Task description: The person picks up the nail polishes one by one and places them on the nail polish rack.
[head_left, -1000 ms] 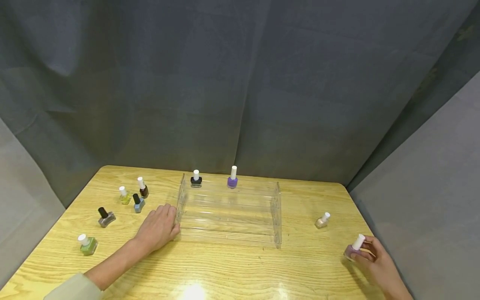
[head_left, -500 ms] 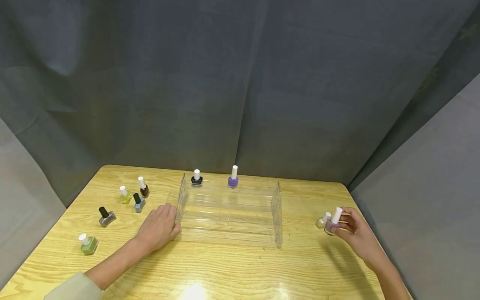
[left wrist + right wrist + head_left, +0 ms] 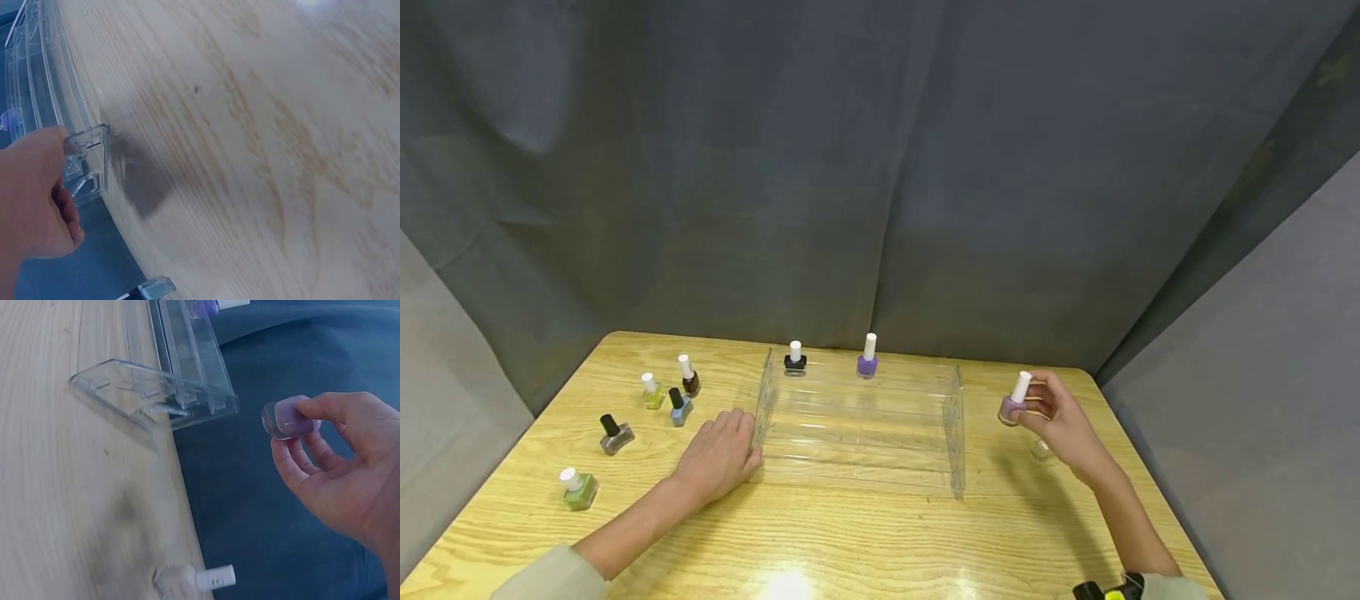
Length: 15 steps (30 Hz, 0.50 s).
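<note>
Nearest me on the left of the worktop (image 3: 865,542) is a green bottle (image 3: 581,493) with a white cap. A little farther in, the left hand (image 3: 718,454) grips the left end of a clear tiered rack (image 3: 955,433), fingers curled at its side panel; neither has shifted noticeably over the last second. Across on the right, a pale bottle (image 3: 1041,449) sits on the worktop, partly hidden by the right hand (image 3: 1063,429). That hand pinches the lilac bottle (image 3: 1012,408) between thumb and fingers, white cap up. It has just brought it from the worktop's right edge, past the pale bottle, to a spot in the air beside the rack's right end, touching nothing but the fingers. To my mind the carry is well along, though the bottle isn't on a tier yet. Left of the rack stand a grey bottle (image 3: 617,439), a blue one (image 3: 681,412), a yellow one (image 3: 654,398) and a dark one (image 3: 691,383). Farthest, the rack's back tier bears a black bottle (image 3: 795,365) and a purple bottle (image 3: 867,365), spaced apart, before the dark curtain (image 3: 775,167).
</note>
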{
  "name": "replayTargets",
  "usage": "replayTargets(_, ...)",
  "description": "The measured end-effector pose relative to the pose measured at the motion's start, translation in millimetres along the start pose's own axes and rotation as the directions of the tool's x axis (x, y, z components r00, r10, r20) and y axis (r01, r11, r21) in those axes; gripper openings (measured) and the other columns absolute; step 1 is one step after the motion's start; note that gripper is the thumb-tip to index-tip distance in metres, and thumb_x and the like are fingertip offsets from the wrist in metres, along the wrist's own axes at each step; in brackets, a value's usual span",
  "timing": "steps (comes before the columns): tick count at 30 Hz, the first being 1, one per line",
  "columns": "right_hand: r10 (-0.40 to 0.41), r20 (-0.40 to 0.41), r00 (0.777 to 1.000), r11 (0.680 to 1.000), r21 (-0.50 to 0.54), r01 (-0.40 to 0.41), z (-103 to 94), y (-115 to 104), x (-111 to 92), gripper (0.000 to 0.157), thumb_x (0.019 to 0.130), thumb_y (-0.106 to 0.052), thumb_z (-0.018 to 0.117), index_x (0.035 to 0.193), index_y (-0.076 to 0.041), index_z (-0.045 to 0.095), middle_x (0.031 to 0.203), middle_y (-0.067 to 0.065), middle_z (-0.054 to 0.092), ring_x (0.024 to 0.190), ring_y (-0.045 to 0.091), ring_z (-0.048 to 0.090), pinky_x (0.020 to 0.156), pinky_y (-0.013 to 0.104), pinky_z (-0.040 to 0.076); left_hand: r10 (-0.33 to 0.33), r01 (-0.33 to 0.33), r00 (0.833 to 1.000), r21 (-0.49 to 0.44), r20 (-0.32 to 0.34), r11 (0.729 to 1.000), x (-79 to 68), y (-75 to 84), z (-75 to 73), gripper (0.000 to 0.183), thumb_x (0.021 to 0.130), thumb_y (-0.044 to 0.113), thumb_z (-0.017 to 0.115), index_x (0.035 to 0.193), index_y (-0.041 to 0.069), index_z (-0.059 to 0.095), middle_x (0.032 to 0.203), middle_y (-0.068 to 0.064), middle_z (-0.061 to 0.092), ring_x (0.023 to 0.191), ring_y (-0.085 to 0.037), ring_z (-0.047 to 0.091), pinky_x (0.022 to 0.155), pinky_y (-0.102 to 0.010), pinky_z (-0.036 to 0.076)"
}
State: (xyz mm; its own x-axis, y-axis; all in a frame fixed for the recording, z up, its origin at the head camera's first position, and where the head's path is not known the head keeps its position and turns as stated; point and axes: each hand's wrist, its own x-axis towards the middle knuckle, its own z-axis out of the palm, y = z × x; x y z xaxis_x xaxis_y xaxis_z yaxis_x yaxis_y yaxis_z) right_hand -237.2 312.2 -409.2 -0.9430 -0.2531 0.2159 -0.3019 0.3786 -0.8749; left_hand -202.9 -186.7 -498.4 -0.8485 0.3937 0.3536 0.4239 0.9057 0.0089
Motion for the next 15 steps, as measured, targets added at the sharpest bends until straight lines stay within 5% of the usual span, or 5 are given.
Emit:
replayTargets(7,-0.003,0.037,0.999,1.000,-0.030,0.005,12.0,-4,26,0.047,0.095,-0.002,0.065,0.134,0.001,0.037,0.124,0.025,0.054,0.109,0.035,0.055,0.084,0.026,0.050,-0.003,0.003,1.000,-0.002,0.006,1.000,0.5,0.4,1.0,0.026,0.089,0.023,0.065,0.085,0.008,0.045,0.076,-0.002,0.036,0.066,-0.019,0.035,0.055,-0.032,0.033)
replayTargets(15,-0.023,0.072,0.997,1.000,-0.013,0.024,23.9,-8,52,0.044,0.096,0.002,0.061,0.132,-0.001,0.036,0.125,0.025,0.052,0.109,0.037,0.053,0.086,0.029,0.049,-0.006,0.006,1.000,-0.004,0.008,1.000,0.7,1.0,0.6,0.027,0.089,0.023,0.065,0.083,0.008,0.043,0.076,-0.002,0.035,0.065,-0.019,0.034,0.055,-0.032,0.032)
